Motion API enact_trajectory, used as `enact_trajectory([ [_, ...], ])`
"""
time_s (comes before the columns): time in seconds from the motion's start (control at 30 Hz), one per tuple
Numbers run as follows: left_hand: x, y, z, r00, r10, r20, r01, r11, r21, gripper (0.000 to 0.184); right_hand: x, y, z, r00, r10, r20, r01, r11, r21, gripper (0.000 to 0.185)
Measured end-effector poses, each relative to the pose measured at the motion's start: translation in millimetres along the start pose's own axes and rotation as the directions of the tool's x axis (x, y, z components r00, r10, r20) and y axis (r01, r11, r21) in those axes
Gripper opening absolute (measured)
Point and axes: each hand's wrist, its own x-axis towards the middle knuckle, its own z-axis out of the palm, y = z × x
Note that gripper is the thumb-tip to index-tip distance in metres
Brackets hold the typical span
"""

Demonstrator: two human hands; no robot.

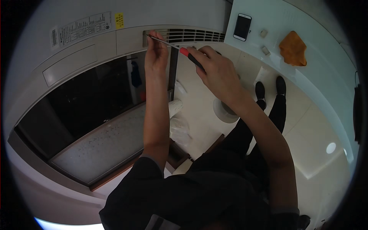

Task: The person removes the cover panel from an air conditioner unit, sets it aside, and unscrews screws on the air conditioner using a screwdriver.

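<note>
A: State the condition of the hands.
B: The right hand (220,73) is closed around the handle of a screwdriver (184,51). The fingers of the left hand (156,53) gather at the far end of its shaft. Whether they pinch the tip itself or a small screw there, I cannot tell.

A: Location of the tool?
B: Between the hands, slanting from the right fist up to the left fingertips. These stand in front of the left end of a slatted grille (191,35) on a pale appliance panel (82,50). Contact with the panel cannot be confirmed.

A: Which step is in hand?
B: In my judgement, guiding the tip: one side drives, the other steadies.

A: What does the next move call for?
B: A firm left support, the shaft lined up with whatever it is to meet, and only then a turn of the right wrist. Judged risk: a slip toward the supporting fingers.

A: Other items?
B: To the right of both hands, a table (281,19) carries a phone (242,27) and an orange cloth (293,48), well apart from the work.
</note>
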Motion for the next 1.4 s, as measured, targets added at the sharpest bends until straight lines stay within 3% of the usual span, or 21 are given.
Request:
enact_trajectory([
  [0.23,6,6,3,0.999,0.037,-0.003,-0.037,0.999,0.006,0.023,11,6,2,0.992,0.065,0.107,-0.067,0.998,0.01,0.049],
  [0.77,6,10,8,0.999,-0.013,-0.032,0.009,0.992,-0.123,0.022,14,4,15,0.997,0.035,0.063,-0.034,0.999,-0.012,0.047],
  [0.9,6,13,6,0.999,-0.022,-0.046,0.016,0.991,-0.129,0.02,22,-4,14,0.997,-0.066,0.028,0.071,0.972,-0.225,0.043],
  [0.93,5,14,0,0.999,-0.051,0.008,0.052,0.996,-0.078,0.023,25,-7,13,0.993,-0.12,0.004,0.116,0.949,-0.295,0.039],
  [1.0,1,9,-6,0.995,-0.083,0.061,0.085,0.996,-0.024,0.026,29,-14,10,0.996,-0.081,0.024,0.085,0.962,-0.259,0.032],
  [1.07,-20,-17,-8,0.986,-0.141,0.088,0.133,0.987,0.092,0.042,32,-17,6,0.998,-0.043,0.045,0.052,0.973,-0.224,0.027],
  [1.1,-33,-31,-3,0.986,-0.142,0.088,0.134,0.987,0.091,0.042,33,-19,5,0.986,0.127,0.108,-0.123,0.991,-0.043,0.024],
  [1.13,-47,-48,8,0.978,-0.148,0.147,0.114,0.97,0.217,0.048,34,-20,4,0.94,0.277,0.198,-0.305,0.944,0.125,0.023],
  [1.17,-58,-59,17,0.966,-0.16,0.204,0.084,0.937,0.338,0.054,34,-18,6,0.94,0.278,0.198,-0.305,0.944,0.124,0.023],
  [1.2,-66,-65,22,0.965,-0.162,0.205,0.086,0.938,0.336,0.054,35,-16,7,0.947,0.295,0.13,-0.319,0.915,0.249,0.024],
  [1.23,-72,-69,26,0.959,-0.166,0.23,0.034,0.873,0.486,0.054,35,-15,8,0.946,0.318,0.064,-0.319,0.872,0.371,0.024],
  [1.27,-74,-71,28,0.951,-0.173,0.255,-0.023,0.784,0.621,0.054,36,-15,9,0.945,0.32,0.062,-0.319,0.873,0.368,0.024],
  [1.37,-72,-74,33,0.934,-0.131,0.333,-0.091,0.812,0.577,0.05,46,-31,5,0.952,0.276,0.13,-0.301,0.923,0.241,0.021],
  [1.4,-73,-81,55,0.933,-0.133,0.333,-0.089,0.813,0.575,0.05,45,-39,7,0.999,0.01,0.042,-0.007,0.996,-0.092,0.02],
])
